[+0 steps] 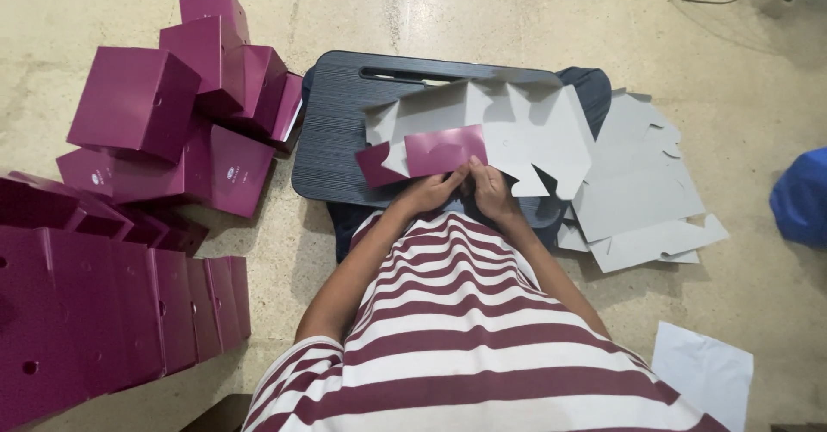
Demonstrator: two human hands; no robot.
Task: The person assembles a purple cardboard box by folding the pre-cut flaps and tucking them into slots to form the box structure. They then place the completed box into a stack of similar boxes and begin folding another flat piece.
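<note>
Both hands meet at the near edge of the dark lap tray: the left hand and right hand each close their grip on the unfolded carton blank, grey side up, one magenta flap folded over, though the fingertips seem partly hidden. Left of the tray, finished magenta boxes pile up; right of it, grey flat blanks lie stacked

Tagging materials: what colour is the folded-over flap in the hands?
Magenta flap, grey inside; head view.

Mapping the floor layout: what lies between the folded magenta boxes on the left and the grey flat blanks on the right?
Head view: the dark lap desk, with the half-folded blank on it.
</note>
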